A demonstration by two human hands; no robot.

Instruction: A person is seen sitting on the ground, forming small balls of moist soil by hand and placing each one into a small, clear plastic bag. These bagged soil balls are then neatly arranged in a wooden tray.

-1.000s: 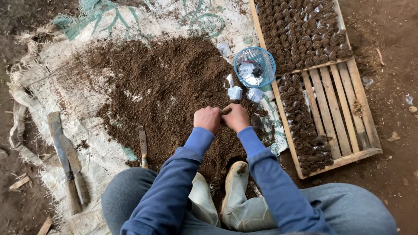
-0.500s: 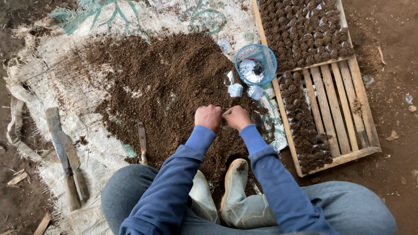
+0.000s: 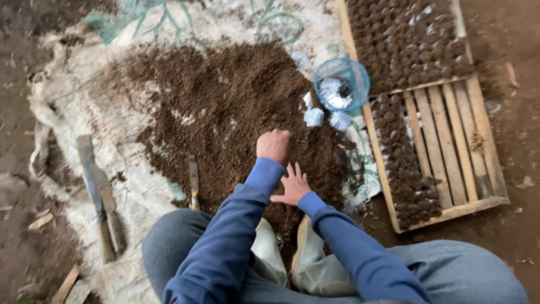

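Change since earlier frames: the two hands, held together and level over the soil half a second ago, have come apart. The right hand (image 3: 292,186) has dropped lower in the frame and opened out; the left hand (image 3: 274,146) is now a fist above it.

Head view, left hand: at centre frame, curled shut with knuckles up, pressed onto the soil heap (image 3: 225,107). Whether the grip has anything in it cannot be told.

Head view, right hand: just below the left, fingers spread wide, empty, lying on the soil near the left sleeve cuff.

Soil heap: dark and loose, spread across a pale woven sack sheet (image 3: 135,186) that fills the upper left and centre.

Upper right: a wooden slat tray (image 3: 450,146) partly filled with rows of small soil-filled pots (image 3: 405,39); a blue mesh basket (image 3: 341,84) sits at its left edge, crumpled white bags (image 3: 314,116) just beside it.

Left side: a long-bladed tool (image 3: 98,197) lies on the sheet; a smaller knife (image 3: 193,180) rests at the soil's edge.

Reading: the joined handling appears finished, and both hands seem back at the loose soil.
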